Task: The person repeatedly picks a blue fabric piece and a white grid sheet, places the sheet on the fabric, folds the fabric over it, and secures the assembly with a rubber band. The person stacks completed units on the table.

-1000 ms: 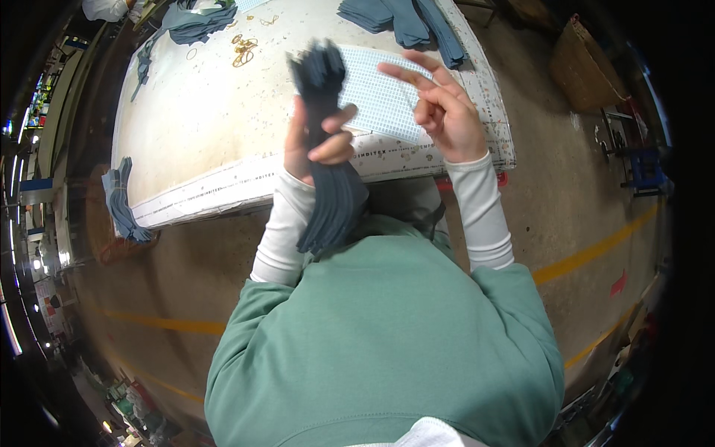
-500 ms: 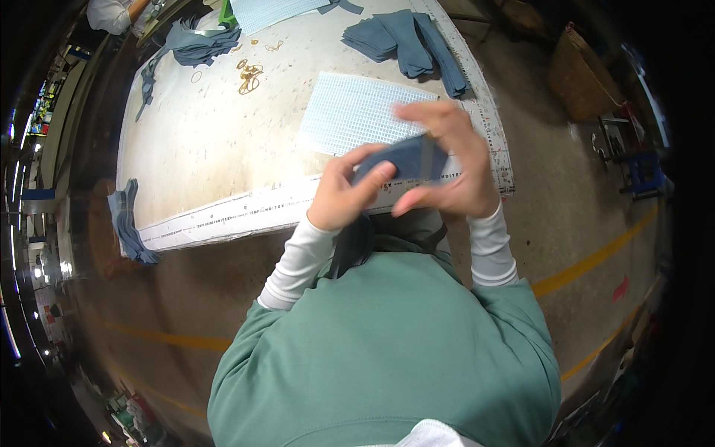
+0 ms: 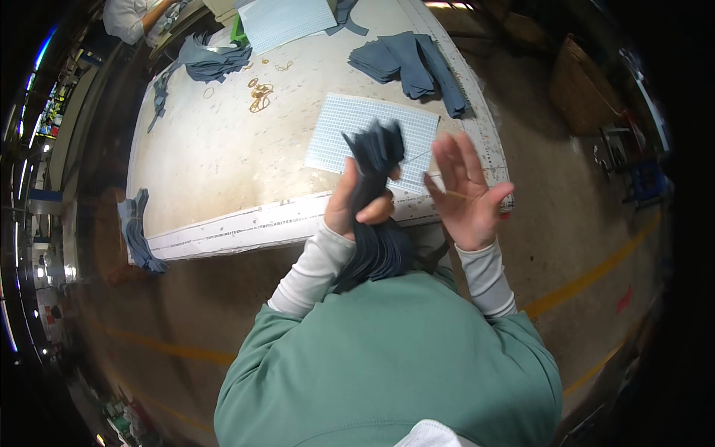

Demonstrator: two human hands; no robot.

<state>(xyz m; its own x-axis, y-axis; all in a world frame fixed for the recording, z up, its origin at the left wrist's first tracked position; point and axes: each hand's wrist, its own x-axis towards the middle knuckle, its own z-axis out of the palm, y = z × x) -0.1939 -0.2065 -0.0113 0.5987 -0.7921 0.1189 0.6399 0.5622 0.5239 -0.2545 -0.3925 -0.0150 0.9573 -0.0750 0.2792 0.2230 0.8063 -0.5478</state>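
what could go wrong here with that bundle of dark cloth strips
The left hand alone grips the bundle; the right hand is open and apart, so the loose, blurred upper ends could fan out or slip. The bundle's lower part hangs off the table edge and might drag pieces down.

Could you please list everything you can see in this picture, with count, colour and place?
bundle of fabric strips: one, dark blue-grey, gripped in the left hand
rubber band: one, tan, stretched on the right fingers
grid sheet: one, white, on the table under the hands
second grid sheet: one, white, far edge
fabric piles: several, blue-grey, far side and left edge
loose rubber bands: a cluster, tan, table middle
table: one, off-white, worn
left hand: closed
right hand: open
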